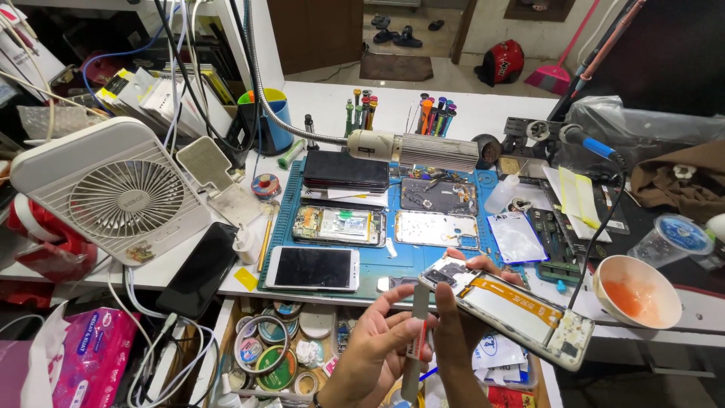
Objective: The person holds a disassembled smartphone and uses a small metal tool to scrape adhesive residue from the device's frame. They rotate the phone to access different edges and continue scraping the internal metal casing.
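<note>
Gripping a flat metal pry tool (416, 332), the left hand (370, 355) faces a rectangular opened phone (513, 310).

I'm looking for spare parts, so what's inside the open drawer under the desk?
The drawer holds tape rolls, round tins and small white bits. The left hand and right hand, holding the opened phone, cover its right part.

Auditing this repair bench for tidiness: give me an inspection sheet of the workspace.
Surface: blue work mat on a white bench.
Job's things: opened phone in the right hand; thin metal tool in the left hand.
Clutter: white phone, dismantled phones, screwdrivers, tape rolls in an open drawer, bowl.
Grippers: both hands closed on their items.
Cables: white leads hang at left.
Surroundings: white fan, lamp, broom.
</note>
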